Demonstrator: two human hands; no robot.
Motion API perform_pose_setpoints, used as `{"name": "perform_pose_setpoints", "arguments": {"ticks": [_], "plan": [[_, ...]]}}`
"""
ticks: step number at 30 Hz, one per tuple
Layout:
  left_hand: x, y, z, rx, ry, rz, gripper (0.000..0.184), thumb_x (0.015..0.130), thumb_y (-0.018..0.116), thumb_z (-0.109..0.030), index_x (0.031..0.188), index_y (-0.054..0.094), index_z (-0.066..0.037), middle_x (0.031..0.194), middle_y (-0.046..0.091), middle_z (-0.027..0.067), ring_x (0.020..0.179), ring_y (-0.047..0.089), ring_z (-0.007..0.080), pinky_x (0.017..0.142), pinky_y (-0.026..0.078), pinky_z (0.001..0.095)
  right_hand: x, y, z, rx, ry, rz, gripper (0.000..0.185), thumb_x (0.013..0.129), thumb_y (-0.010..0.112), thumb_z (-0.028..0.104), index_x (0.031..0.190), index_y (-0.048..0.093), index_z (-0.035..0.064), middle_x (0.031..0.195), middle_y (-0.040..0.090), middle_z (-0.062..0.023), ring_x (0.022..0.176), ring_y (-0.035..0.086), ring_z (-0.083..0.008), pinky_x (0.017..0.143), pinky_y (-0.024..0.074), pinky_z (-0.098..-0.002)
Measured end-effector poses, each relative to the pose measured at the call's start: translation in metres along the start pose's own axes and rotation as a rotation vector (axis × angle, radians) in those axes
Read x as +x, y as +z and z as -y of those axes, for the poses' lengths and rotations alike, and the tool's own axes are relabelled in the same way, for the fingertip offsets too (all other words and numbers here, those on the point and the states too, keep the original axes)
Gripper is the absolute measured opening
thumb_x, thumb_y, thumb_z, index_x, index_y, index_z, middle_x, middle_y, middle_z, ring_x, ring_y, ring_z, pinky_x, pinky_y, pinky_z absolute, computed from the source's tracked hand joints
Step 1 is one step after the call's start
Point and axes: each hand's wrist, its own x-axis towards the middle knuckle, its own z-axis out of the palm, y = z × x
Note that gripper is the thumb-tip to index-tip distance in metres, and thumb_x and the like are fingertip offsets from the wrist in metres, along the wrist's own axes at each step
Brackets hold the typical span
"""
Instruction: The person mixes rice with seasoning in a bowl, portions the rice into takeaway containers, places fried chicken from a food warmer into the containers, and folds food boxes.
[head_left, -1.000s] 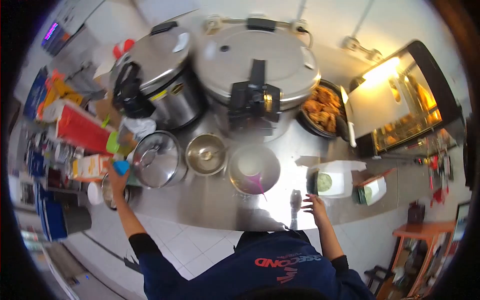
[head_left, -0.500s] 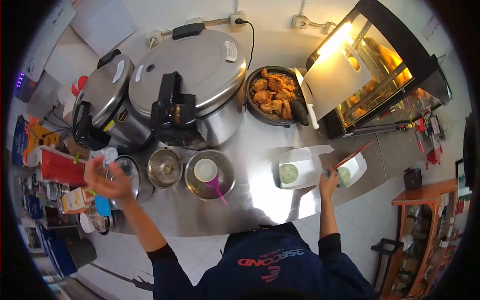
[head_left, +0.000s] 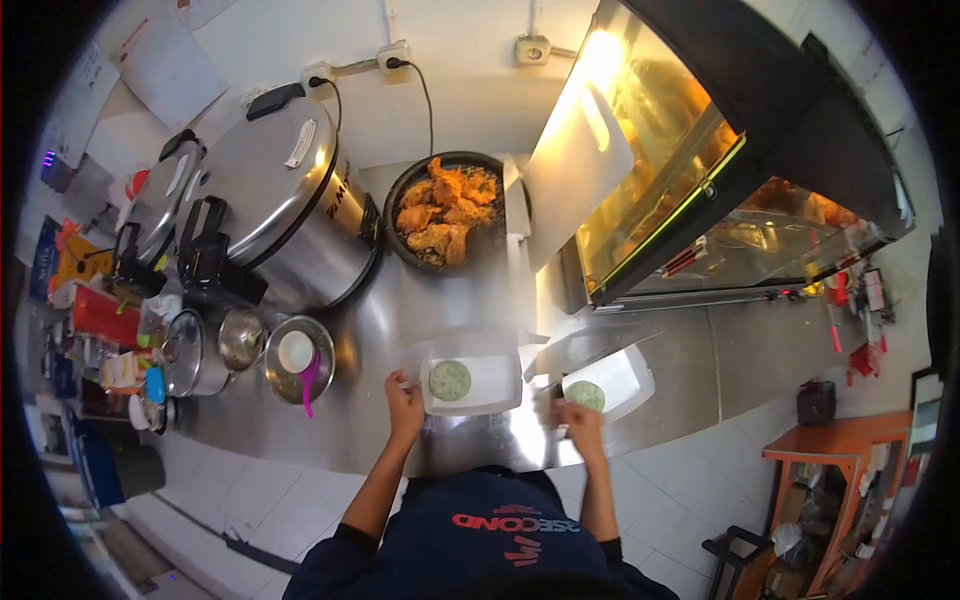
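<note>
Two open white boxes lie on the steel counter, each with a round green portion inside: the left box (head_left: 492, 382) and the right box (head_left: 627, 385). At the left edge of the left box is my left hand (head_left: 404, 403), its fingers curled near the rim; whether it grips the rim is unclear. My right hand (head_left: 579, 416) is closed at the near left corner of the right box, beside its green portion; what it grips is hidden by blur. Behind the boxes, a black pan (head_left: 400, 245) holds pieces of fried chicken (head_left: 440, 206).
Large steel cookers (head_left: 270, 200) stand at the back left. A steel bowl (head_left: 275, 375) holds a white cup (head_left: 296, 352) and a pink spoon (head_left: 310, 385). A lit display case (head_left: 650, 150) fills the back right, with a white board (head_left: 575, 165) leaning on it.
The view has shifted to the right. My left hand has left the containers at the far left and come to the left box. My right hand has stayed by the right box.
</note>
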Motion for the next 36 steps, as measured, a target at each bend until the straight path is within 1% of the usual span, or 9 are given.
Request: {"name": "perform_pose_setpoints", "arguments": {"ticks": [1, 5, 11, 16, 19, 23, 26, 29, 36], "plan": [[-0.002, 0.001, 0.022, -0.009, -0.094, 0.023, 0.044, 0.089, 0.056, -0.015, 0.125, 0.040, 0.003, 0.115, 0.049, 0.0221, 0.104, 0.052, 0.0272, 0.087, 0.044, 0.0362, -0.002, -0.031, 0.013, 0.071, 0.285, -0.083, 0.026, 0.089, 0.058, 0.023, 0.085, 0.067, -0.0009, 0.065, 0.063, -0.0110, 0.061, 0.061, -0.0146, 0.057, 0.0468, -0.0318], [0.007, 0.020, 0.015, 0.322, 0.179, 0.150, 0.049, 0.094, 0.043, -0.031, 0.129, 0.041, 0.003, 0.126, 0.047, 0.0259, 0.118, 0.044, 0.0382, 0.101, 0.034, 0.0429, 0.036, -0.097, -0.036, -0.599, -0.109, -0.785, 0.028, 0.089, 0.059, 0.027, 0.104, 0.062, 0.0030, 0.081, 0.063, -0.0138, 0.081, 0.061, -0.0290, 0.071, 0.0470, -0.0388], [-0.013, 0.057, -0.017, 0.380, 0.039, 0.215, 0.049, 0.099, 0.031, -0.039, 0.135, 0.040, -0.007, 0.118, 0.049, 0.0248, 0.110, 0.050, 0.0401, 0.095, 0.040, 0.0416, 0.091, -0.128, -0.186, -0.422, 0.043, -0.273, 0.047, 0.091, 0.056, 0.030, 0.122, 0.051, -0.0040, 0.105, 0.062, -0.0241, 0.097, 0.059, -0.0409, 0.090, 0.0440, -0.0423], [-0.038, 0.135, -0.019, 0.216, 0.101, 0.261, 0.052, 0.099, 0.032, -0.038, 0.139, 0.034, -0.005, 0.119, 0.049, 0.0249, 0.108, 0.050, 0.0406, 0.096, 0.040, 0.0412, 0.066, -0.166, -0.167, -0.003, 0.364, -0.499, 0.037, 0.094, 0.049, 0.034, 0.108, 0.058, 0.0007, 0.092, 0.063, -0.0197, 0.065, 0.064, -0.0314, 0.049, 0.0533, -0.0394], [-0.048, 0.159, -0.073, -0.088, 0.130, 0.407, 0.056, 0.097, 0.041, -0.039, 0.136, 0.037, 0.001, 0.125, 0.049, 0.0241, 0.113, 0.050, 0.0356, 0.098, 0.038, 0.0377, 0.056, -0.195, -0.117, 0.225, 0.595, -0.487, 0.048, 0.094, 0.049, 0.037, 0.120, 0.051, -0.0037, 0.099, 0.062, -0.0167, 0.082, 0.065, -0.0286, 0.046, 0.0490, -0.0335], [-0.007, 0.063, -0.099, 0.479, -0.038, 0.788, 0.051, 0.089, 0.053, -0.045, 0.117, 0.059, -0.002, 0.110, 0.062, 0.0195, 0.102, 0.058, 0.0324, 0.091, 0.043, 0.0390, 0.067, -0.267, -0.226, -0.771, 0.107, -0.976, 0.043, 0.094, 0.050, 0.039, 0.118, 0.054, 0.0029, 0.097, 0.059, -0.0152, 0.079, 0.061, -0.0272, 0.057, 0.0505, -0.0336], [0.050, -0.067, -0.088, 0.509, -0.097, -0.178, 0.033, 0.090, 0.050, -0.030, 0.102, 0.061, -0.002, 0.102, 0.064, 0.0175, 0.093, 0.061, 0.0339, 0.082, 0.047, 0.0417, 0.056, -0.231, -0.106, -0.593, -0.060, -1.124, 0.040, 0.094, 0.051, 0.036, 0.120, 0.053, 0.0052, 0.109, 0.056, -0.0130, 0.083, 0.060, -0.0222, 0.061, 0.0490, -0.0305], [0.131, -0.191, -0.046, 0.643, 0.109, -0.623, 0.029, 0.091, 0.044, -0.026, 0.094, 0.063, -0.004, 0.091, 0.065, 0.0204, 0.084, 0.062, 0.0403, 0.074, 0.048, 0.0495, 0.054, -0.179, -0.018, -0.204, -0.003, -0.960, 0.037, 0.095, 0.050, 0.031, 0.121, 0.051, 0.0051, 0.114, 0.055, -0.0113, 0.081, 0.060, -0.0182, 0.058, 0.0480, -0.0276], [0.270, -0.263, 0.055, 0.854, -0.265, -0.040, 0.041, 0.082, 0.050, -0.034, 0.105, 0.065, -0.004, 0.109, 0.061, 0.0225, 0.106, 0.057, 0.0377, 0.091, 0.045, 0.0452, 0.036, -0.036, 0.071, 0.181, -0.105, -0.372, 0.028, 0.095, 0.049, 0.018, 0.120, 0.049, 0.0051, 0.114, 0.056, -0.0070, 0.069, 0.060, -0.0122, 0.051, 0.0455, -0.0215]]}}
